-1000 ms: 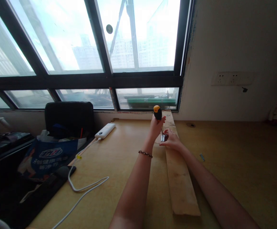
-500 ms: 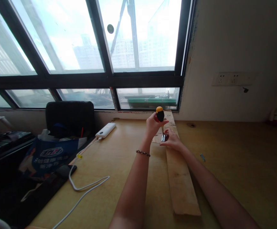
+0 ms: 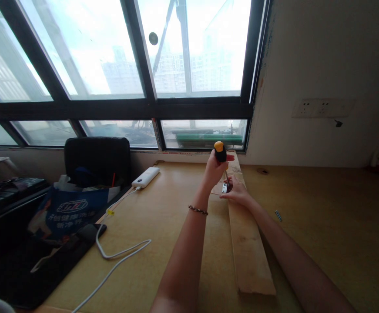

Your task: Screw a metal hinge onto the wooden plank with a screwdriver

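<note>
My left hand [image 3: 216,167] is closed round the yellow and black handle of a screwdriver [image 3: 220,152]. The shaft slants down and its tip meets the area of a small metal hinge [image 3: 225,188], beside my right fingers. My right hand [image 3: 238,191] pinches this hinge against the wood, thumb on the near side and fingers on the far side. Under it lies a long wooden board [image 3: 249,243], with another piece of wood [image 3: 216,188] showing to its left. Whether a screw sits under the tip is too small to tell.
Two small screws or bolts [image 3: 278,215] lie on the wooden table [image 3: 323,243] to the right. A white power bank [image 3: 146,177] with a white cable [image 3: 124,257] is on the left. Beyond the table's left edge are a black chair [image 3: 97,161] and a blue bag [image 3: 75,213].
The screwdriver and my left hand have shifted slightly right, and its tip has moved from the hinge's left part towards its right side. My right hand keeps its pinch.
</note>
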Motion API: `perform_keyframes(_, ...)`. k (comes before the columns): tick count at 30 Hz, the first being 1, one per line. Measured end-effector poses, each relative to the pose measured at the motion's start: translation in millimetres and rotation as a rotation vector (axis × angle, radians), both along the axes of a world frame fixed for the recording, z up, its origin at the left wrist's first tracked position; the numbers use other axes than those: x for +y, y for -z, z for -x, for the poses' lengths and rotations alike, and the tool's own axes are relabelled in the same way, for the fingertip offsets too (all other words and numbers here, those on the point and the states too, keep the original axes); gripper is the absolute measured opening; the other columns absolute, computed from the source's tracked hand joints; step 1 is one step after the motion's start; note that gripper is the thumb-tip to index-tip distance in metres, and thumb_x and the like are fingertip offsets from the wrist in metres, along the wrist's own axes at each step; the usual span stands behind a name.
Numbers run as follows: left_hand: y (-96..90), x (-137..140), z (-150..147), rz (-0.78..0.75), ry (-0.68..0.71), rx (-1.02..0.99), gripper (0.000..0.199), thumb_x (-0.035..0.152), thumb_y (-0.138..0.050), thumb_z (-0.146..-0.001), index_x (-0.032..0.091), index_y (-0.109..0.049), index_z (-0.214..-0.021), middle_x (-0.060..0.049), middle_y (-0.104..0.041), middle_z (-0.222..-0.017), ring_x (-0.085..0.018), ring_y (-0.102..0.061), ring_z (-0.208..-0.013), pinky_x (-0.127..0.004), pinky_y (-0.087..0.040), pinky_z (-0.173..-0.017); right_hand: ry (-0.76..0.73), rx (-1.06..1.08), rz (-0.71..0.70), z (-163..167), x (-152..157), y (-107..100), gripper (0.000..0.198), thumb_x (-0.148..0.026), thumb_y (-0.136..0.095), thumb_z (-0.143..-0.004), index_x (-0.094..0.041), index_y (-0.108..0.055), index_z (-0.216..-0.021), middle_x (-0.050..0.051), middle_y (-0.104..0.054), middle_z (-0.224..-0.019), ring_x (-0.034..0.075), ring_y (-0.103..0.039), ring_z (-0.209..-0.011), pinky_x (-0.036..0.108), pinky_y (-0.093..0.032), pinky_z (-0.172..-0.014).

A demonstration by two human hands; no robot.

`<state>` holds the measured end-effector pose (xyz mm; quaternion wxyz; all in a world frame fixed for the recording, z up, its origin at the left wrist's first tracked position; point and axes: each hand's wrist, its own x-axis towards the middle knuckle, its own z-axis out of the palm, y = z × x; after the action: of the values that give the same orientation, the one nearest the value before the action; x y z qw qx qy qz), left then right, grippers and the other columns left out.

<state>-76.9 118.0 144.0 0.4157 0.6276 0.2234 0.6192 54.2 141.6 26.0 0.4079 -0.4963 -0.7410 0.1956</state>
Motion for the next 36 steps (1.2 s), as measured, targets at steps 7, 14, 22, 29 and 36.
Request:
perform_keyframes(7,-8.3,-4,6,-0.006,-0.044,-0.041,0.028,0.009,-0.051,-0.061,0.019,-0.04,-0.084,-0.004,-0.065,-0.083,-0.018,-0.063,-0.079,-0.028,-0.047,-0.064,-0.001,-0.04,-0.024,0,0,1,0.065,-0.038,-0.08,-0.038,-0.021,-0.049,-0.093,0.004,-0.058,-0.093,0.024,-0.055,-0.088,0.037,-0.045,-0.076)
perform_keyframes(14,-4.3,4,14,-0.028,-0.204,0.04,0.027,0.006,-0.049,-0.061,0.018,-0.043,-0.085,-0.005,-0.066,-0.082,-0.017,-0.063,-0.077,-0.031,-0.047,-0.067,-0.051,-0.171,-0.063,-1,-1,1,0.086,-0.041,-0.08,-0.038,-0.019,-0.044,-0.113,0.007,-0.06,-0.103,0.027,-0.048,-0.102,0.038,-0.04,-0.085)
perform_keyframes(22,-2.5,7,16,-0.036,-0.246,0.054,0.026,0.007,-0.048,-0.062,0.018,-0.043,-0.085,-0.005,-0.067,-0.082,-0.017,-0.063,-0.077,-0.03,-0.047,-0.065,-0.011,-0.287,-0.028,0,-1,2,0.09,-0.036,-0.078,-0.042,-0.023,-0.04,-0.122,0.005,-0.058,-0.107,0.028,-0.046,-0.1,0.039,-0.037,-0.085)
perform_keyframes(29,-1.3,9,15,-0.036,-0.228,0.044,0.027,0.006,-0.048,-0.061,0.018,-0.043,-0.085,-0.004,-0.066,-0.081,-0.017,-0.063,-0.075,-0.032,-0.048,-0.069,0.012,-0.309,0.015,4,-8,-2,0.088,-0.034,-0.076,-0.045,-0.024,-0.038,-0.123,0.005,-0.057,-0.11,0.029,-0.045,-0.102,0.04,-0.036,-0.085)
perform_keyframes(36,1.4,12,15,-0.044,-0.227,0.037,0.026,0.008,-0.049,-0.062,0.018,-0.043,-0.085,-0.005,-0.066,-0.082,-0.018,-0.063,-0.078,-0.034,-0.048,-0.072,-0.076,-0.124,0.018,-8,-7,-5,0.097,-0.041,-0.079,-0.044,-0.021,-0.034,-0.127,0.01,-0.057,-0.114,0.029,-0.048,-0.108,0.043,-0.037,-0.089)
